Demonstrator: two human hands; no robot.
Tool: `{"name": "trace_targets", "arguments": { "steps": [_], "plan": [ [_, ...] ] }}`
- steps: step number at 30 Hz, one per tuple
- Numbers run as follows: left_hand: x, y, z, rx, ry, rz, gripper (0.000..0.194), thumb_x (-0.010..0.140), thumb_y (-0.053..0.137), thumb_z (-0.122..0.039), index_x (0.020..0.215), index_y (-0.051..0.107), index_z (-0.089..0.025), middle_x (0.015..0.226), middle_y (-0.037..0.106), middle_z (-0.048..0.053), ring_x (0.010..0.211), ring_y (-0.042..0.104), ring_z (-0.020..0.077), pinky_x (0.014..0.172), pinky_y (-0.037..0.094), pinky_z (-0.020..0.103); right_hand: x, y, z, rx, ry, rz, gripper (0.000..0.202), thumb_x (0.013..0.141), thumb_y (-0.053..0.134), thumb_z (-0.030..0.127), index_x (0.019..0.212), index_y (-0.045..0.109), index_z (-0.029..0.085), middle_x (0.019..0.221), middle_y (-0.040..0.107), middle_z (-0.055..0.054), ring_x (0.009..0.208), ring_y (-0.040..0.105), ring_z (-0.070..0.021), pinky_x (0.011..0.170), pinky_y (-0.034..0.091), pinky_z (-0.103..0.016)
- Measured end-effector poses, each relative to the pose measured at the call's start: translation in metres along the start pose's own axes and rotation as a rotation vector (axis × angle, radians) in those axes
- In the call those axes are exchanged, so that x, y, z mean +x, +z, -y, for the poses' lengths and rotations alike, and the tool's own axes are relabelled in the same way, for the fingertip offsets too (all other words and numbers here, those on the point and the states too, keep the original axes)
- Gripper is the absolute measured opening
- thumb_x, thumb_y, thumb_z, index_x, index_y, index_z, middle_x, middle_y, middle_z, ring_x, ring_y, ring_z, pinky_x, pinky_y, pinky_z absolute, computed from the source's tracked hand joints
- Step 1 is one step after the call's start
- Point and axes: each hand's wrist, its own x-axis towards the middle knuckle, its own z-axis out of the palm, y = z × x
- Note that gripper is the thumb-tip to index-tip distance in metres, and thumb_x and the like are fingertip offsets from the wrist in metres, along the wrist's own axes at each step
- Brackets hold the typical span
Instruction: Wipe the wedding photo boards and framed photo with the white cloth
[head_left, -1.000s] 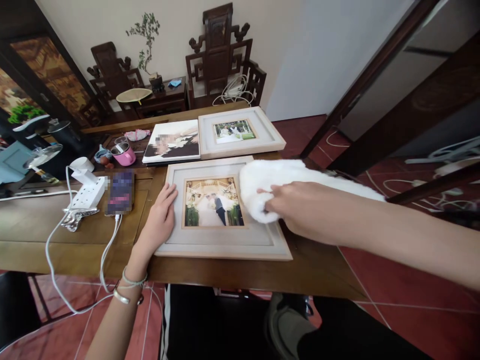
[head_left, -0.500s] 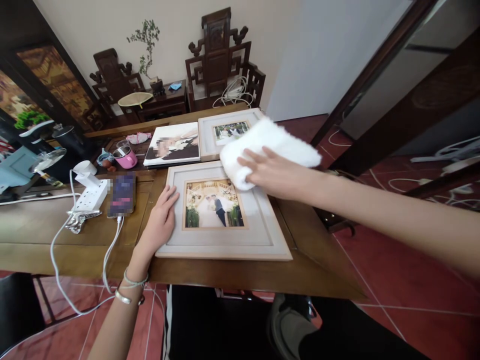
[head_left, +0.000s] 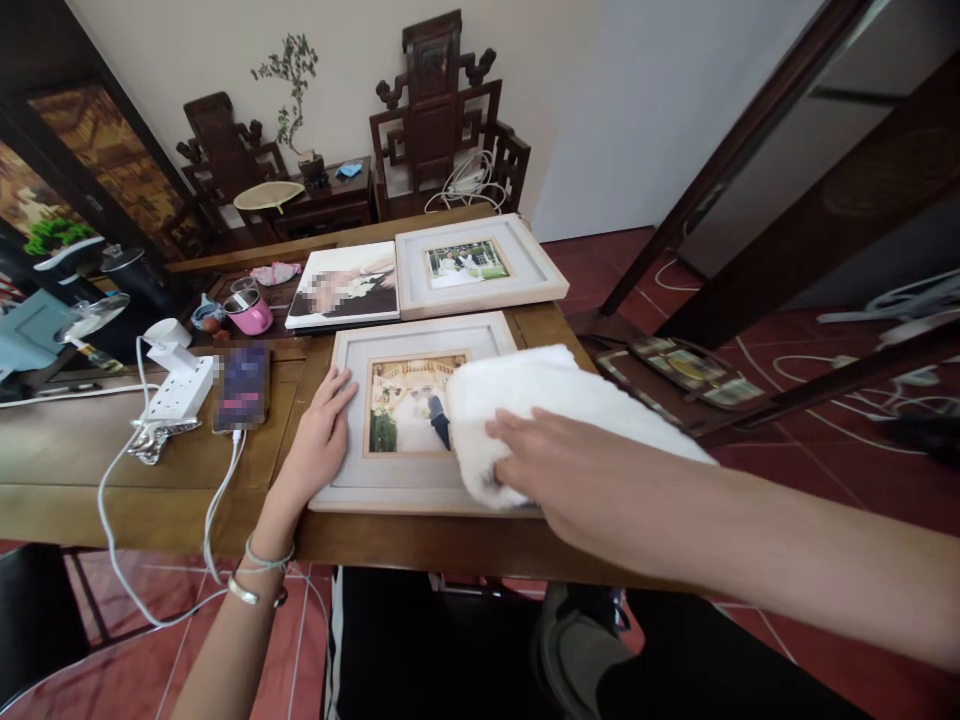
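Note:
A light wooden picture frame [head_left: 347, 485] with a wedding photo lies flat on the wooden table [head_left: 360, 537]. My left hand [head_left: 319, 425] rests on its left edge, fingers stretched out and lying flat on the border. My right hand [head_left: 551, 465] is closed on a folded white towel [head_left: 547, 385], pressing it over the right part of the frame. Towel and hand hide the frame's right side and lower right corner. Behind it lie a second picture frame [head_left: 536, 268] and a white-edged photo panel [head_left: 349, 285].
On the left are a phone [head_left: 242, 385] on a charging cable, a white power strip [head_left: 180, 390] and a pink cup [head_left: 249, 312]. A dark wooden chair [head_left: 433, 110] stands against the wall. Loose cables [head_left: 840, 410] lie on the red tiled floor to the right.
My right hand has drawn the towel from the frame's upper right corner down toward its lower right, uncovering the frame behind. My left hand keeps its place.

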Motion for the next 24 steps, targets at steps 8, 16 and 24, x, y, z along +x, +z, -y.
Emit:
{"name": "trace_targets", "arguments": {
  "steps": [8, 16, 24],
  "plan": [
    [0.0, -0.004, -0.003, -0.009, 0.025, 0.052, 0.043, 0.093, 0.034, -0.014, 0.133, 0.051, -0.017, 0.144, 0.046, 0.011, 0.144, 0.023, 0.0223, 0.117, 0.023, 0.051, 0.036, 0.009, -0.026, -0.145, 0.18, -0.04, 0.035, 0.072, 0.051, 0.002, 0.101, 0.068, 0.011, 0.125, 0.059, -0.02, 0.121, 0.049, -0.0357, 0.092, 0.043, -0.045],
    [0.0, -0.003, -0.003, 0.008, 0.018, 0.041, 0.042, 0.094, 0.034, -0.014, 0.131, 0.052, -0.013, 0.143, 0.048, 0.013, 0.143, 0.025, 0.0231, 0.116, 0.025, 0.051, 0.057, 0.017, -0.058, -0.369, 0.127, -0.068, 0.03, 0.074, 0.056, 0.002, 0.1, 0.069, 0.007, 0.137, 0.047, -0.027, 0.13, 0.039, -0.0405, 0.1, 0.034, -0.055],
    [0.0, -0.003, -0.004, 0.022, 0.023, 0.049, 0.043, 0.093, 0.033, -0.013, 0.133, 0.051, -0.014, 0.144, 0.047, 0.012, 0.143, 0.025, 0.0233, 0.116, 0.025, 0.051, 0.018, -0.009, 0.03, -0.02, 0.119, 0.241, 0.041, 0.053, 0.076, 0.008, 0.094, 0.074, 0.016, 0.126, 0.058, -0.024, 0.117, 0.051, -0.0431, 0.092, 0.045, -0.052]
  ]
}}
